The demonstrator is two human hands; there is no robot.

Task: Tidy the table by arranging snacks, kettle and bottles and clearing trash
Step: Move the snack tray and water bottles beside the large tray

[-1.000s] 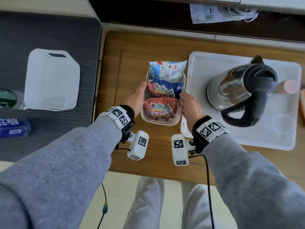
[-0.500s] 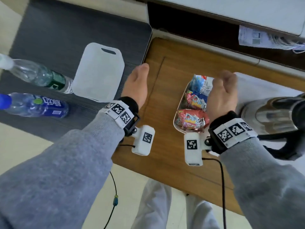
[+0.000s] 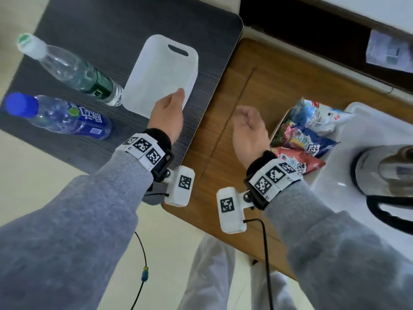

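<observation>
The left hand (image 3: 168, 113) reaches over the dark tabletop (image 3: 107, 25), its grip loose and holding nothing; the fingertips lie at the near edge of the empty white bin (image 3: 156, 70), though whether they touch it is hard to tell. Left of that hand lie 2 plastic bottles on their sides: a clear bottle with a green label (image 3: 71, 69) farther off, touching or nearly touching the bin's left wall, and a blue-capped bottle (image 3: 60, 116) nearer, both looking nearly empty.

The right hand (image 3: 249, 132) hangs above the wooden tabletop (image 3: 257, 70), fingers curled inward, its grip half closed on nothing. Just right of it sits a small white snack tray (image 3: 278, 128) holding 3 snack packets in a row: a pale blue one (image 3: 312, 113) farthest, a dark blue one (image 3: 306, 139) in the middle, a red one (image 3: 299, 159) nearest the wrist. Beyond that, a large white tray (image 3: 366, 121) carries the steel kettle (image 3: 388, 173) with its black handle.
</observation>
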